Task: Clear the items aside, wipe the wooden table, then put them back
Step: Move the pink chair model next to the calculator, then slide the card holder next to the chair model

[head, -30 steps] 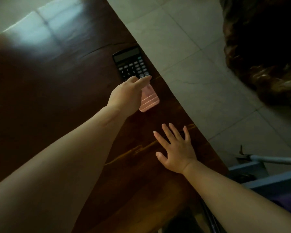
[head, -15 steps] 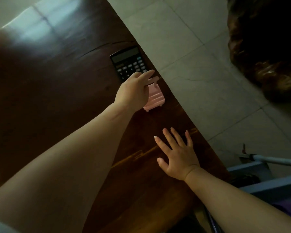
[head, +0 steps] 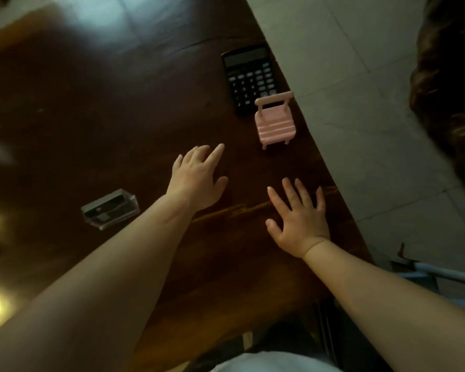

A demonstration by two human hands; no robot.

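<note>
A small pink chair-shaped stand (head: 275, 123) sits upright on the dark wooden table (head: 97, 108) close to its right edge. Just behind it lies a black calculator (head: 250, 79), partly overlapped by the stand's back. A clear plastic holder (head: 110, 209) lies to the left. My left hand (head: 198, 178) hovers with relaxed, extended fingers, empty, left of and nearer than the pink stand. My right hand (head: 298, 216) lies flat on the table with fingers spread, near the right edge.
The table's right edge runs diagonally, with pale floor tiles (head: 360, 116) beyond it. A dark carved wooden piece (head: 451, 84) stands at the far right. A blue-grey frame (head: 440, 275) is at the lower right. Bright glare marks the left edge.
My left hand has let go of the pink stand and drawn back toward me and to the left. The stand now sits upright alone. The view shifted, revealing the clear holder.
</note>
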